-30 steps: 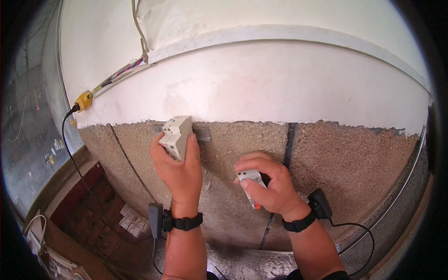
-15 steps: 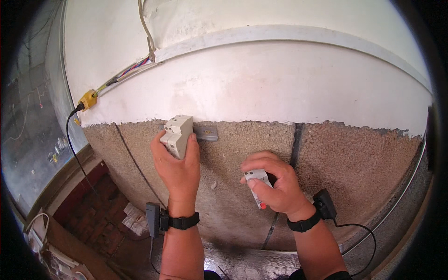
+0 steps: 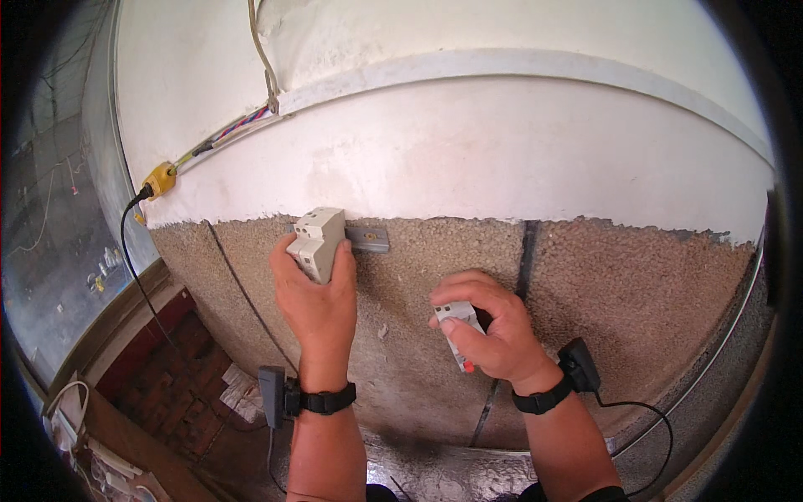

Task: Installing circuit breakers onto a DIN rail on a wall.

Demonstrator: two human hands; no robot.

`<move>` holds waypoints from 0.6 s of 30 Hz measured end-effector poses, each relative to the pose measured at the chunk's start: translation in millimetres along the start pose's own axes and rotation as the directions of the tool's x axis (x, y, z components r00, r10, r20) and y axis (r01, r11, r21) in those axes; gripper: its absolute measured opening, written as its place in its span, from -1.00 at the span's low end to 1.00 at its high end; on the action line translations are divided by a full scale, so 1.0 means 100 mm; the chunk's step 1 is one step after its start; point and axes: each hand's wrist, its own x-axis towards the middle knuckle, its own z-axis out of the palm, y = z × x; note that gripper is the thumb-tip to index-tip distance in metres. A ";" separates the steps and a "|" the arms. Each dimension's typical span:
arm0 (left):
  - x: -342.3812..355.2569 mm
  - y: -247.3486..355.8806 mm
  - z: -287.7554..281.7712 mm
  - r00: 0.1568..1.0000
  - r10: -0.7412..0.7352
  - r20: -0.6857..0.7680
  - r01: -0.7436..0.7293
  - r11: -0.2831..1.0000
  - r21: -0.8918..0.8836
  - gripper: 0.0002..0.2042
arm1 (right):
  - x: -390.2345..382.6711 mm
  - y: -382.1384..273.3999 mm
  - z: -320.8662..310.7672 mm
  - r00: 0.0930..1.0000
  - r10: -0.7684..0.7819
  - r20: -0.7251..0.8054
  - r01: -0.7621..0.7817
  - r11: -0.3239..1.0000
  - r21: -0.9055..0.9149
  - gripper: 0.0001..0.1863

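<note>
My left hand (image 3: 318,309) grips a white two-module circuit breaker (image 3: 319,238) by its sides, at the left part of a short metal DIN rail (image 3: 369,239) fixed to the wall. The rail's right end shows beside the breaker; whether the breaker is clipped onto it cannot be seen. Lower and to the right, my right hand (image 3: 493,330) holds a second, smaller white circuit breaker (image 3: 457,322) between thumb and fingers, apart from the rail. A small red-orange part shows at its lower end. Part of this breaker is hidden by the fingers.
Behind the hands is a rough pebbled wall (image 3: 435,251) with dark vertical joints, white-painted above. A yellow connector (image 3: 159,180) with a black cable hangs at the left. White trim (image 3: 502,63) crosses the upper wall. Reddish brick flooring (image 3: 167,385) lies at lower left.
Almost nothing differs. Both hands keep their grips and places; the right hand and its breaker sit a touch further left and higher in the picture.
</note>
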 end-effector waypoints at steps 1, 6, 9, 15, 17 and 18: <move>0.00 0.00 0.00 1.000 0.000 -0.001 0.000 1.000 -0.003 -0.46 | 0.00 0.01 0.00 1.000 -0.001 0.000 0.001 1.000 0.005 -0.74; 0.01 -0.02 -0.02 1.000 0.009 0.003 -0.009 1.000 0.022 -0.46 | 0.00 -0.02 0.01 1.000 0.007 -0.008 -0.007 1.000 0.011 -0.75; 0.00 0.00 -0.03 1.000 -0.006 0.021 0.005 1.000 0.018 -0.46 | 0.00 -0.01 0.01 1.000 -0.002 -0.011 0.003 1.000 0.018 -0.76; 0.04 -0.08 -0.03 1.000 0.015 0.004 -0.015 1.000 -0.002 -0.48 | 0.01 -0.04 0.02 1.000 0.002 -0.006 -0.002 0.998 0.055 -0.76; 0.05 -0.07 -0.05 0.998 0.058 0.002 -0.058 0.998 0.013 -0.49 | 0.01 -0.03 0.01 1.000 -0.029 0.007 0.029 0.999 0.015 -0.76; 0.05 -0.02 -0.07 0.999 0.028 0.033 -0.028 0.999 -0.017 -0.49 | 0.01 -0.02 0.01 1.000 -0.031 0.006 0.031 0.999 0.018 -0.76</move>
